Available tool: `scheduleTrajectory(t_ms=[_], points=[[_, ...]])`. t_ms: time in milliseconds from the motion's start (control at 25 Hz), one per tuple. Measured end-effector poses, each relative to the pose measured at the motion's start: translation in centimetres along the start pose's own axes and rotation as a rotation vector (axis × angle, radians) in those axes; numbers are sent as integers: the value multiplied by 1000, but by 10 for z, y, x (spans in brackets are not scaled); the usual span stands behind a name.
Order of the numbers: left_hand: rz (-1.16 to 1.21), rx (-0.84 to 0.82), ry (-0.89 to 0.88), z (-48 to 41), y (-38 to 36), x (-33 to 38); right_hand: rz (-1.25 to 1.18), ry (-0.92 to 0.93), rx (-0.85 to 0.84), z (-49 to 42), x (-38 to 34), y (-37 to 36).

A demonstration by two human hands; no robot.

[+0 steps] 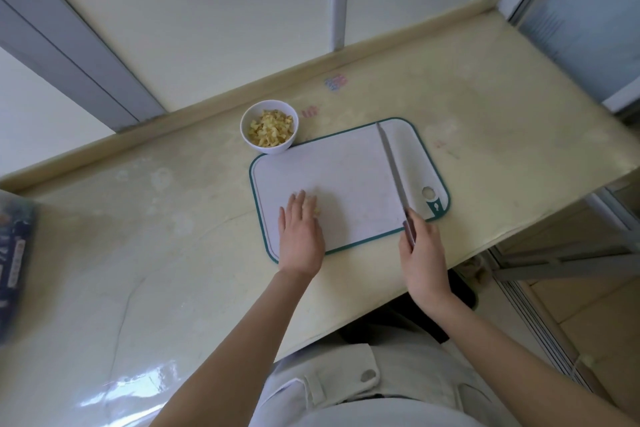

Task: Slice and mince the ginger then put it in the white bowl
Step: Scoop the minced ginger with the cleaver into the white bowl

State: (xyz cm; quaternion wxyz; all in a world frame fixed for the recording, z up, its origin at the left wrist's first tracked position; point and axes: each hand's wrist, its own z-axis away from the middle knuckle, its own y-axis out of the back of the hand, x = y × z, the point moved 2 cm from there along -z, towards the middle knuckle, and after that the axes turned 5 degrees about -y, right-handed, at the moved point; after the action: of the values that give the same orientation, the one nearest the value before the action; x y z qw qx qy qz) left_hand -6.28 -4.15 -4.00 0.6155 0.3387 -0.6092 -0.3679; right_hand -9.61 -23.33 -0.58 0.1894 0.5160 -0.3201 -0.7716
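Left hand [300, 229] lies flat, fingers straight, over a small ginger pile [313, 207] near the cutting board's [346, 170] near-left corner. Right hand [424, 253] is wrapped round the knife [391, 166] handle at the near-right edge, blade running toward the far edge. White bowl [266, 148], part filled, sits at the far-left corner, beyond the pile. Left hand is nearer.
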Motion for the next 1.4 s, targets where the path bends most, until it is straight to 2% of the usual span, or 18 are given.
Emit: scheduleTrajectory(t_ms=[120, 240, 440, 640, 760, 920, 1160, 1400], points=[[-42, -19, 154, 1, 3, -19, 17, -24, -17, -7, 4, -4], [-32, -50, 221, 11, 9, -37, 71, 10, -67, -6, -3, -20], [87, -59, 221, 17, 13, -43, 133, 129, -172, 4, -23, -45], [75, -68, 235, 18, 13, -44, 77, 194, -281, 1, -35, -57], [84, -77, 233, 18, 13, -44, 48, 245, -238, -5, -31, -47], [91, -78, 222, 16, 14, -45, 152, 228, -196, -7, -24, -45], [26, 21, 158, 25, 14, -50, 168, 350, -372, 16, -38, -64], [2, 65, 256, 40, 18, -55, 362, 579, -213, -34, -63, -46]])
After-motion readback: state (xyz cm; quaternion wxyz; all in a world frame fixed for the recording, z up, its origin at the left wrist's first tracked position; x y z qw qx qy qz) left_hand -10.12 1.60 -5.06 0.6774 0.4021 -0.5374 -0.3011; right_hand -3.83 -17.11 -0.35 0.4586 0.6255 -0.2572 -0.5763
